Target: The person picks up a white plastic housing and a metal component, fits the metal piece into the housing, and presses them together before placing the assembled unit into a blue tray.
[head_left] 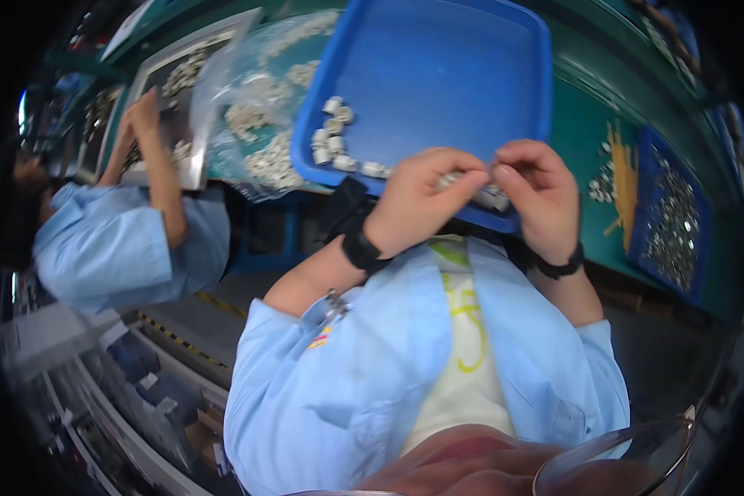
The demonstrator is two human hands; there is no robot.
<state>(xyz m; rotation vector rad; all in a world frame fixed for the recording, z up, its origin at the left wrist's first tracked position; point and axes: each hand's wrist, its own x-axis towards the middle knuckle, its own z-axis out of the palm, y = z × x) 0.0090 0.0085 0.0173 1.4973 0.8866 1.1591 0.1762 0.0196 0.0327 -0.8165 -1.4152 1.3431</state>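
At the blue tray's (438, 66) near edge, my left hand (417, 198) and right hand (537, 194) pinch one small white part (492, 197) together, lifted for a close look.

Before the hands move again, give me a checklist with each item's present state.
1. Left hand pinches a small white part over the near rim of the blue tray: ok.
2. Right hand meets it, fingers on the same part: ok.
3. Part seated properly between them: cannot tell, hidden.
4. Loose white parts lie inside the tray, near its left wall: ok.
5. Co-worker's hand at the left keeps apart, at a grey tray: ok.
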